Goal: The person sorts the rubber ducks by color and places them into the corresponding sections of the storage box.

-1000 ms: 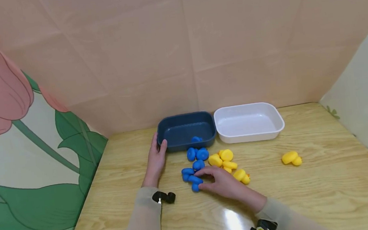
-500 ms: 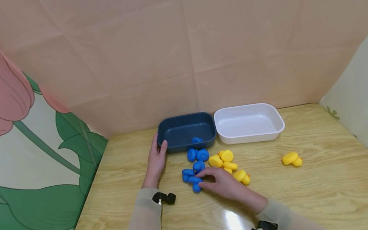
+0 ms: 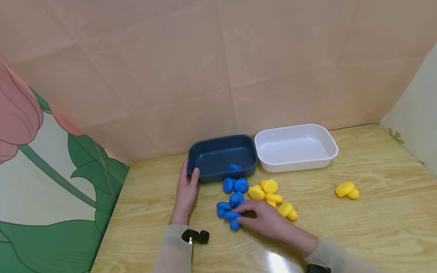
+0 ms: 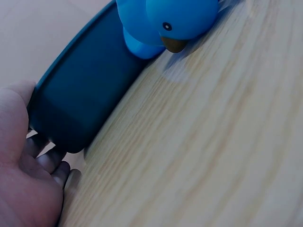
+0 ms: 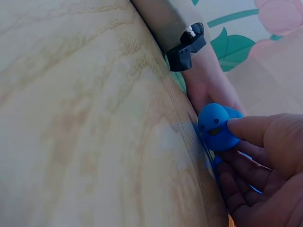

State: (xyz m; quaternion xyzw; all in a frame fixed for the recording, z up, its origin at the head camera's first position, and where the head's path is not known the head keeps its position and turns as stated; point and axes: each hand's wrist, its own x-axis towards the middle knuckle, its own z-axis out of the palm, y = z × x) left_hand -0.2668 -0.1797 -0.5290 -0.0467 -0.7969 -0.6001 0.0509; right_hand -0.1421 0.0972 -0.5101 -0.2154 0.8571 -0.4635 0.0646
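My left hand [image 3: 186, 195] holds the left end of a dark blue tray [image 3: 202, 176], thumb at the front corner and fingers round the side. Inside that tray lies one blue rubber duck [image 3: 234, 167]. With thumb and fingers, my right hand [image 3: 266, 220] pinches another blue duck [image 3: 233, 216] at the near end of the blue group; its face and beak show in the right wrist view, with the thumb [image 5: 251, 130] against it. Several more blue ducks [image 3: 241, 185] lie between this one and the tray. In the left wrist view a blue duck [image 4: 182, 19] sits close to the tray's wall.
A white tray [image 3: 298, 165] stands right of the dark one, against the backdrop [image 3: 228, 66]. Several yellow ducks [image 3: 270, 187] lie just beyond my right hand. A lone yellow duck [image 3: 347, 190] lies farther right on the wooden table [image 3: 390, 225].
The duck under my right hand has shifted very slightly, its head a little to the right. My left hand stays on the dark tray, and the other ducks keep their places.
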